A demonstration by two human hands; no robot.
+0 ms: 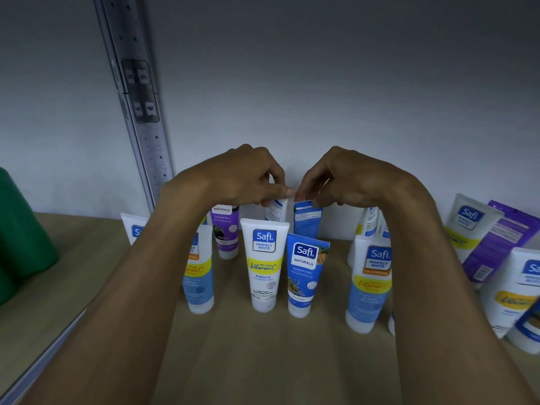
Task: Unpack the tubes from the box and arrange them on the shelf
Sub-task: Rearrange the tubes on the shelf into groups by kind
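Both my hands reach to the back of the wooden shelf (263,361). My left hand (242,176) pinches the top of a white tube (277,210) standing in the back row. My right hand (344,179) pinches the top of a blue tube (306,222) right beside it. In front of them stand a white Safi Perfect White tube (264,267) and a blue Safi Naturals tube (305,276), both upright on their caps. The lower parts of the two held tubes are hidden behind this front pair.
More upright tubes flank the middle: a purple one (225,232) and white-blue ones (200,276) at left, another (369,282) at right. Several tubes lean at far right (496,241). A metal shelf upright (140,112) rises at left, beside a green object (20,238).
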